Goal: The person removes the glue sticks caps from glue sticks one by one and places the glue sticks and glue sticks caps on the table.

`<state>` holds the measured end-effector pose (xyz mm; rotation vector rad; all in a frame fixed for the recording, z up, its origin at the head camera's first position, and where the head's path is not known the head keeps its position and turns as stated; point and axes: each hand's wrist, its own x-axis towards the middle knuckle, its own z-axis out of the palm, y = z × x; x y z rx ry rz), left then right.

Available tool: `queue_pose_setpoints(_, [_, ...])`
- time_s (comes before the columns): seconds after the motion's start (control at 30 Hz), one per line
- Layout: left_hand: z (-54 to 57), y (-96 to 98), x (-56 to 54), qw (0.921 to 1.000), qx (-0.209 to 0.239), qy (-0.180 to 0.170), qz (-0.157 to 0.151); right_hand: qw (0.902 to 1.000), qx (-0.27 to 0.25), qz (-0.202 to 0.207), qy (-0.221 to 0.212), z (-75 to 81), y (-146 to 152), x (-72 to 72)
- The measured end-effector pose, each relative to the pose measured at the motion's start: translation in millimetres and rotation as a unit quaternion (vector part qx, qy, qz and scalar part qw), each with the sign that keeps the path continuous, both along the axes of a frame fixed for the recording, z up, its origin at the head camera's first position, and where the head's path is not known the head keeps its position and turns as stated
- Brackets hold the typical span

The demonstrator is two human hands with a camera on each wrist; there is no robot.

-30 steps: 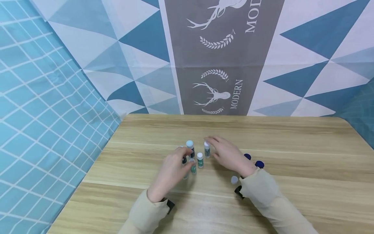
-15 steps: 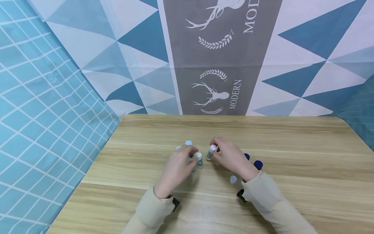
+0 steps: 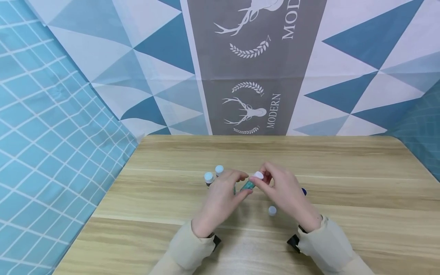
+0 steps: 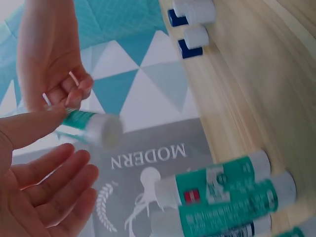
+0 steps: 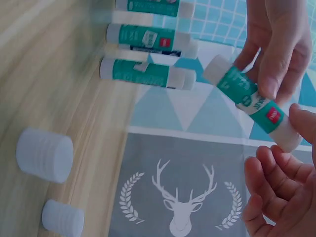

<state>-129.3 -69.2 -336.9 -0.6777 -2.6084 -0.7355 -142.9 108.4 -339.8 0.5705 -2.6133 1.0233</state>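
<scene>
A green-labelled glue stick (image 5: 249,98) with white ends is held tilted between both hands. My right hand (image 3: 283,187) pinches its white upper end, thumb on one side and fingertips on the other in the right wrist view. At the lower end is my left hand (image 3: 221,198), with thumb and fingers spread around the stick. Its thumb overlaps the label in the right wrist view, while its other fingers (image 4: 59,173) lie extended below. Several more glue sticks (image 3: 208,177) stand upright beside and behind the left hand, partly hidden; their green labels (image 4: 217,182) show in the left wrist view.
A small white cylinder (image 3: 272,211) sits on the wooden table (image 3: 343,172) between the forearms. Dark blue tops (image 3: 304,191) show behind the right hand. Two white ribbed cylinders (image 5: 44,155) appear in the right wrist view. A patterned cloth (image 3: 247,68) hangs behind the table.
My right hand has lifted a glue stick from the group and tilted it, drawing back slightly to the right. My left hand has moved right, from the standing sticks to its lower end.
</scene>
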Motion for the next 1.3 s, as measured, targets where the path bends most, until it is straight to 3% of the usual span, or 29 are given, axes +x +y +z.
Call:
queue_pose_setpoints(0.3, [-2.0,6.0,2.4,0.9983,0.029,0.042,-0.026,0.9982,-0.021,0.027,0.050,0.2,3.8,9.6])
queue_pose_setpoints(0.53, [-2.6,6.6,2.8,0.9971,0.033,0.036,-0.059,0.9948,-0.006,0.048,0.090,-0.8,10.3,12.6])
queue_pose_setpoints(0.7, [-1.7,6.3,4.4,0.9971,0.027,0.037,-0.061,0.9919,-0.006,0.063,0.110,1.3,15.9,14.3])
queue_pose_setpoints(0.87, [-3.1,3.2,4.8,0.9984,0.027,0.007,-0.048,0.9899,-0.018,0.069,0.122,3.2,27.1,12.0])
queue_pose_setpoints(1.03, [-7.2,1.0,2.8,0.9988,0.027,-0.025,-0.033,0.9881,0.046,0.070,0.129,-6.2,32.9,11.0])
queue_pose_setpoints(1.3, [-13.8,0.9,3.1,0.9965,-0.036,-0.069,-0.032,0.9886,0.120,0.062,0.068,-28.2,28.0,8.0])
